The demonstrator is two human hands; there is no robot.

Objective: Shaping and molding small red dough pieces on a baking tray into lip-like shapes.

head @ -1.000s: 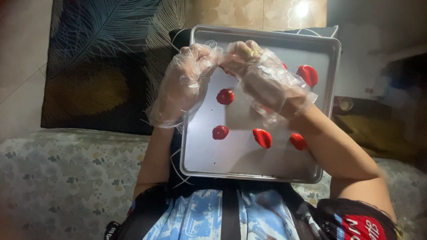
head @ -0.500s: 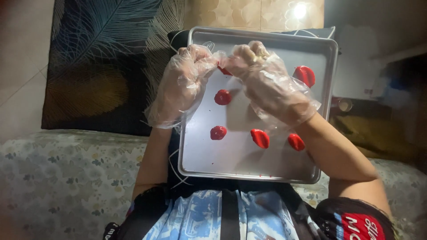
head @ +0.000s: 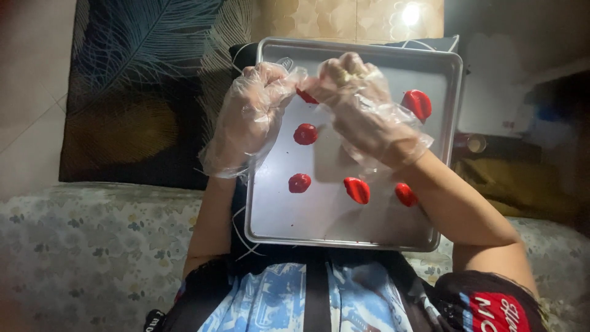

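Together, our gloved left hand point(head: 255, 117) and right hand point(head: 362, 110) pinch a red dough piece point(head: 305, 96) with pressed fingertips above the metal tray's point(head: 344, 233) far edge. It looks soft and sticky, best held lightly by its sides.

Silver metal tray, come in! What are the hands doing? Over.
Left gloved hand and right gloved hand pinch one red piece together. Five red pieces on silver metal tray. Nothing in the way.
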